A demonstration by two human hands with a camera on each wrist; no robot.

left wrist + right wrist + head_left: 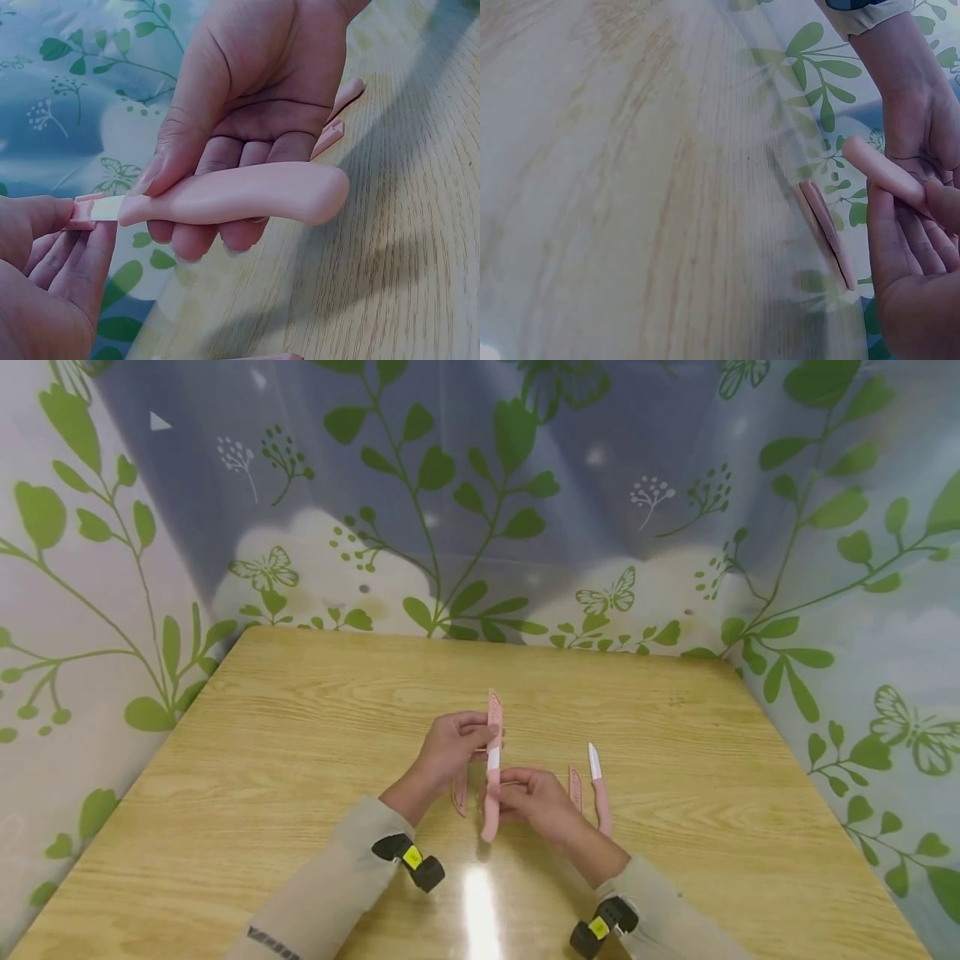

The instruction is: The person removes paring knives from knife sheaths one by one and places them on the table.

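Observation:
In the head view my left hand (450, 747) pinches a pink knife sheath (494, 708) with an embossed face, held upright above the table. My right hand (536, 802) grips the pink handle (491, 820) of a small knife just below it. A short stretch of white blade (493, 758) shows between handle and sheath; its tip is hidden inside the sheath. Seen in the left wrist view, the right thumb lies along the smooth curved handle (240, 193), with the fingers beneath. The left thumb and fingers hold the sheath's mouth (82, 213).
On the wooden table (300, 693), a second knife (601, 793) with a white blade and pink handle lies to the right. Beside it is another pink sheath (575, 789), partly behind the right hand. A slim pink piece (460, 795), apparently a sheath, lies below the left hand.

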